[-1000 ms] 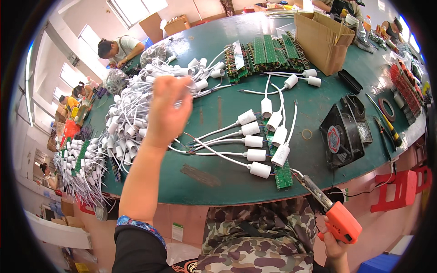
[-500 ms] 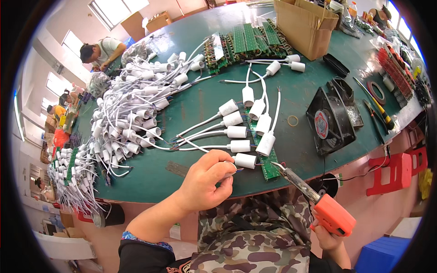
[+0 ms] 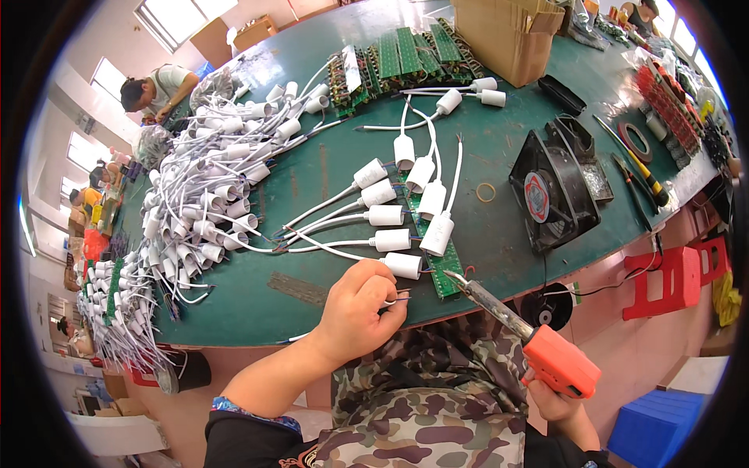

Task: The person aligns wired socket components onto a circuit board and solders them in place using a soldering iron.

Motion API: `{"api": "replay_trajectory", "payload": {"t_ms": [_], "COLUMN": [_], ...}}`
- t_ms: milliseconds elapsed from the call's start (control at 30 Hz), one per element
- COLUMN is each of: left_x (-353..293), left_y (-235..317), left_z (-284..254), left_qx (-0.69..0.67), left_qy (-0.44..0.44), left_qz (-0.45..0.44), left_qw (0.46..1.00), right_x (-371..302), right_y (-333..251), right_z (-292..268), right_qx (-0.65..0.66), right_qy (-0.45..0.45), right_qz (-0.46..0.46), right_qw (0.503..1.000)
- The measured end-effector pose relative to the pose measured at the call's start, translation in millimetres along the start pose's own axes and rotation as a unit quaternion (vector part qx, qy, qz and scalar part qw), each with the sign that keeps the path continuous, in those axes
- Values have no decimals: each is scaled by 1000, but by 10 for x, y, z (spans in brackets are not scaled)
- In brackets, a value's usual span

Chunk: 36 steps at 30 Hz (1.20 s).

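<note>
My left hand (image 3: 360, 306) is closed in a pinch on a white cable, whose thin stripped leads (image 3: 401, 297) stick out past the fingertips. The rest of that cable is mostly hidden by the hand. In my right hand (image 3: 552, 402) is a red-handled soldering gun (image 3: 563, 361), its tip just over the near end of a narrow green circuit board (image 3: 445, 274). White lamp holders (image 3: 404, 265) with cables lie along both sides of the board, several on the left with wires at its edge. The nearest one sits just beyond my left hand.
A large heap of white lamp holders (image 3: 226, 168) covers the table's left. Toward the back are stacked green boards (image 3: 388, 56) and a cardboard box (image 3: 511, 39). A black fan (image 3: 546, 191), pliers (image 3: 630, 184), a screwdriver (image 3: 636, 160) and tape (image 3: 633, 143) lie right. Another person (image 3: 168, 86) works at far left.
The view has shifted slightly, moving the table up and left. My left hand is a little nearer the board's near end, with the leads showing more. The soldering gun keeps its place over the board.
</note>
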<state>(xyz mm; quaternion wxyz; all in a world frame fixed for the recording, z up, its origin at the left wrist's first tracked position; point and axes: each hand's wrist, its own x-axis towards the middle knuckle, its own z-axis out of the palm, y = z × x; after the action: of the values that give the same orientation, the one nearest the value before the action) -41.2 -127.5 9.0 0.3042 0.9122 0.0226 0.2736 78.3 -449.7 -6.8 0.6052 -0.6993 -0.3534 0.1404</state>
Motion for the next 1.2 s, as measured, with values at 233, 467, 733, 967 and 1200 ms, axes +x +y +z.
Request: {"api": "replay_trajectory", "payload": {"t_ms": [233,467,733,967,1200], "left_x": [-20,-38,-7,15,4], "left_y": [-21,-43,-54,-25,-37], "left_z": [51,62,32,13,30], "left_qx": [21,30,-10,-25,-23], "left_qy": [42,43,0,-21,-16], "left_qz": [55,56,62,49,46], "left_qw": [997,997,998,998,999], "right_x": [-41,-23,24,-25,-29], "right_y": [41,28,18,29,53], "right_z": [-36,-10,-34,-40,-54], "right_qx": [-51,-50,-44,-29,-38], "right_qy": [-4,8,-3,8,0], "right_qz": [-4,-7,-21,12,-3], "right_qw": [999,999,999,999,999]}}
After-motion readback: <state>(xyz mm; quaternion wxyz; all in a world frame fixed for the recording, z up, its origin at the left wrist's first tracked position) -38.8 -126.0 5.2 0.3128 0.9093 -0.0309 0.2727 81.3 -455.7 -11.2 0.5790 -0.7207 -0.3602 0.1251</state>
